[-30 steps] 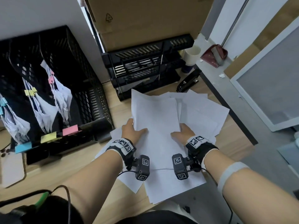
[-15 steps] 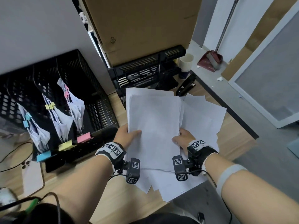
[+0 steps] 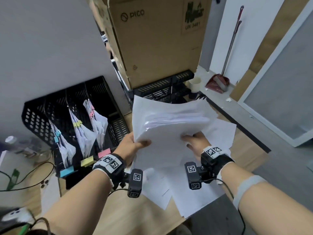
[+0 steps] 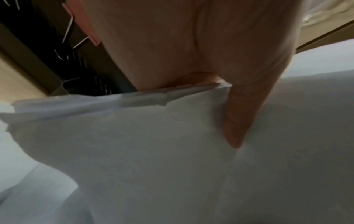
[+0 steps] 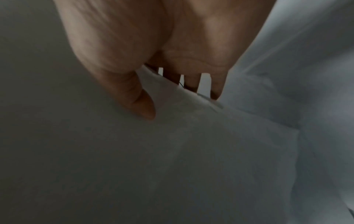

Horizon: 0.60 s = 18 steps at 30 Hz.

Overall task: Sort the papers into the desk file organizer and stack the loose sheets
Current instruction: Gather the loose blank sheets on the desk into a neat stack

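Observation:
A thick stack of white sheets [image 3: 169, 133] is raised off the wooden desk, its far edge curling upward. My left hand [image 3: 135, 145] grips its left edge with the thumb on top; the left wrist view shows that thumb [image 4: 235, 121] pressing the stack [image 4: 153, 151]. My right hand [image 3: 193, 141] holds the right side, its thumb [image 5: 141, 103] on the paper [image 5: 191, 151] and its fingers tucked behind a sheet edge. More loose sheets [image 3: 186, 192] lie spread on the desk below. The black mesh file organizer [image 3: 39, 119] stands at left with three clipped bundles.
A tall cardboard box [image 3: 160, 39] sits on black letter trays [image 3: 162, 89] behind the stack, with a white cup [image 3: 194, 83] beside them. A phone [image 3: 49, 192] and cables lie at the left front. The desk edge [image 3: 250, 136] runs along the right; a dustpan [image 3: 218, 83] is on the floor.
Both hands have lifted the gathered stack off the desk and raised it, its far edge tipping up. Several sheets stayed on the desk.

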Motion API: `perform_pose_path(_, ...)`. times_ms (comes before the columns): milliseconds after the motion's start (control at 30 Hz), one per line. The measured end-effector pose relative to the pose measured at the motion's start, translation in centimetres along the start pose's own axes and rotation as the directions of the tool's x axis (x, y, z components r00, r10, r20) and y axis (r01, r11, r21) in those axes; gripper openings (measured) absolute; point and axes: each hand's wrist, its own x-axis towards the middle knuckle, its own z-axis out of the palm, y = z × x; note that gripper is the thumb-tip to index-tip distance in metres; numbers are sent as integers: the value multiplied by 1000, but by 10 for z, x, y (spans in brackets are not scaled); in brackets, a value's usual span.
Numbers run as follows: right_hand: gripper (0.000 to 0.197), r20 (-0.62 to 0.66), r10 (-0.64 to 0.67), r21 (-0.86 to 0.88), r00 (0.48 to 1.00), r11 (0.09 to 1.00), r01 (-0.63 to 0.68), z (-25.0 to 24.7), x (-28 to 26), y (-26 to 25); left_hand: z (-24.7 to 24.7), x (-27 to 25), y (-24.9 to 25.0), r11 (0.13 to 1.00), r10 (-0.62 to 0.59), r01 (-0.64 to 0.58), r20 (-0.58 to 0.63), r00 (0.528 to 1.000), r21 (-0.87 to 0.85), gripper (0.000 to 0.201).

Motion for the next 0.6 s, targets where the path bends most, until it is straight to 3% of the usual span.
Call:
perform_pose_path(133, 18, 3, -135, -82, 991, 988, 134, 2, -8, -17, -5, -2, 4, 977, 175, -165, -70, 982, 132, 46)
perform_pose_path(200, 16, 14, -143, -167, 990, 976, 143, 7, -13, -14, -5, -6, 0, 950, 239, -213, -92, 967, 230, 47)
perform_pose_path(367, 15, 5, -115, -161, 993, 980, 115, 19, -22, 5, -6, -17, -13, 922, 318, -280, -112, 942, 267, 52)
perform_pose_path(500, 17, -42, -109, -174, 993, 980, 100, 23, -28, 9, -10, -23, -13, 919, 345, -311, -112, 932, 242, 51)
perform_pose_path(600, 22, -91, -174, -116, 981, 980, 163, 23, -29, 8, -16, -19, -17, 947, 280, -253, -119, 953, 199, 56)
